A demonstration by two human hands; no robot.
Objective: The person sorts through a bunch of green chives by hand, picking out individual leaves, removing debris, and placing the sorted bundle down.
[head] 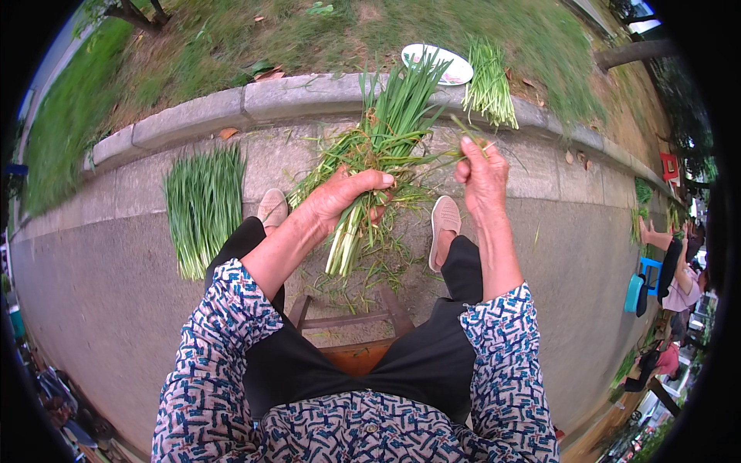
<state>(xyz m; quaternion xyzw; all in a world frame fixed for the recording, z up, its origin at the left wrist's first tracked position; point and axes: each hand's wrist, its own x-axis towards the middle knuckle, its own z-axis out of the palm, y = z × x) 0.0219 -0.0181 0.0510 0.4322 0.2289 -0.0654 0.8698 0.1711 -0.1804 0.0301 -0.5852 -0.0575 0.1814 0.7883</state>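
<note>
My left hand (353, 197) is closed around a bunch of long green Chinese chives (399, 110), pale stem ends towards me and leaf tips towards the kerb. Wilted strands are tangled across the middle of the bunch. To its right, my right hand (483, 168) is raised and pinches a few thin leaf strands (463, 126) between thumb and fingers. Loose green trimmings (376, 260) lie on the pavement between my shoes, below the bunch. A neat pile of chives (205, 208) rests on the ground to the left of my left shoe (272, 207).
A white oval plate (457, 72) and another chive bundle (491, 87) lie at the stone kerb (307, 95), with grass beyond. I sit on a wooden stool (353, 356). Far right, other people (683, 283) sit near a blue stool (650, 275) and a red stool (669, 166).
</note>
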